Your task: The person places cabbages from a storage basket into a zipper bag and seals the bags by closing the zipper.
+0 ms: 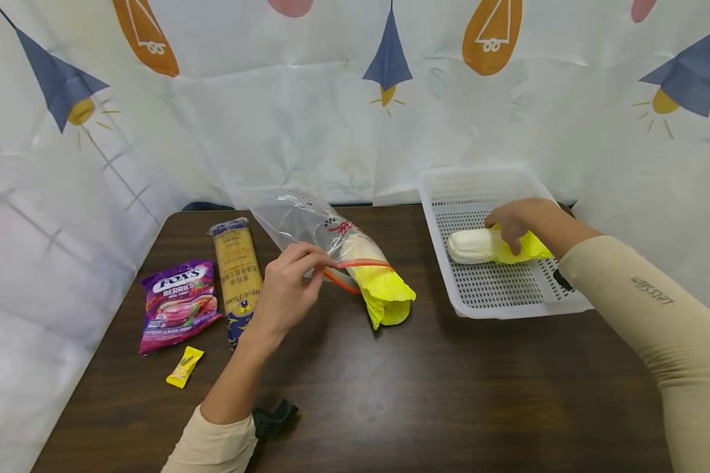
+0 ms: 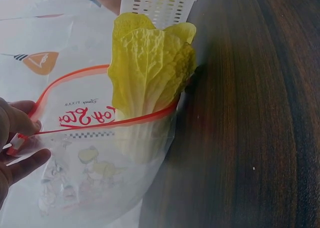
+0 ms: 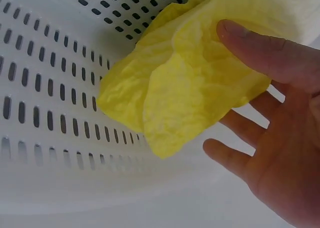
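My left hand [image 1: 290, 289] pinches the orange-red zip edge of a clear zip bag [image 1: 296, 220] with printed red lettering. Inside the bag lies a napa cabbage [image 1: 387, 295]; its yellow leaf end sticks out of the open mouth, as the left wrist view also shows. Over at the right, my right hand [image 1: 526, 220] holds a second napa cabbage [image 1: 473, 246] in the white plastic basket [image 1: 440, 256]. In the right wrist view the thumb lies over its yellow leaves [image 3: 175, 98], and some fingers pass behind them, partly hidden.
A purple candy bag [image 1: 180, 305] and a long pack of noodles [image 1: 236, 269] lie left of my left hand. A small yellow wrapped packet [image 1: 185, 366] is nearer the front. Behind the dark wooden table [image 1: 449, 394] hangs a printed white curtain [image 1: 331, 131].
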Available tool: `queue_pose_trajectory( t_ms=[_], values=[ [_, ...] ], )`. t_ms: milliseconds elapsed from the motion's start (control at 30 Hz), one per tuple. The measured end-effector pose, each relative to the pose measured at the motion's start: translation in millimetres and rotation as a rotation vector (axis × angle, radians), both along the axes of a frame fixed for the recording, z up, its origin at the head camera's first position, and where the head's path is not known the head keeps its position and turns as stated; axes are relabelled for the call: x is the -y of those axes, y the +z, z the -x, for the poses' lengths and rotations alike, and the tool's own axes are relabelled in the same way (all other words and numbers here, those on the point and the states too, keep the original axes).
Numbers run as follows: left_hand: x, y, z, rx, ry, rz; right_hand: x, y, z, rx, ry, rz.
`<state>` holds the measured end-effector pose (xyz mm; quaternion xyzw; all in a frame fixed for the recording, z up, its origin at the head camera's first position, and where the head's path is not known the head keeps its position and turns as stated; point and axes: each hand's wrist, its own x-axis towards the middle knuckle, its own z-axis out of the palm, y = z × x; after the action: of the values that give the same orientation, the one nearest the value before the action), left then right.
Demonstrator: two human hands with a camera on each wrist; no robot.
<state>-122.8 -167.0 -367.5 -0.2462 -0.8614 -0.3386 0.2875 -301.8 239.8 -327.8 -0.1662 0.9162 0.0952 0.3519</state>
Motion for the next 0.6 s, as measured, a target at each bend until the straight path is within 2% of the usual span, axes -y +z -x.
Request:
queue_pose_trajectory(
  t_ms=[600],
  values=[
    [0.6, -0.6, 1.5, 0.009, 0.010, 0.013, 3.6, 0.1, -2.2, -0.050, -0.001, 0.006]
  ],
)
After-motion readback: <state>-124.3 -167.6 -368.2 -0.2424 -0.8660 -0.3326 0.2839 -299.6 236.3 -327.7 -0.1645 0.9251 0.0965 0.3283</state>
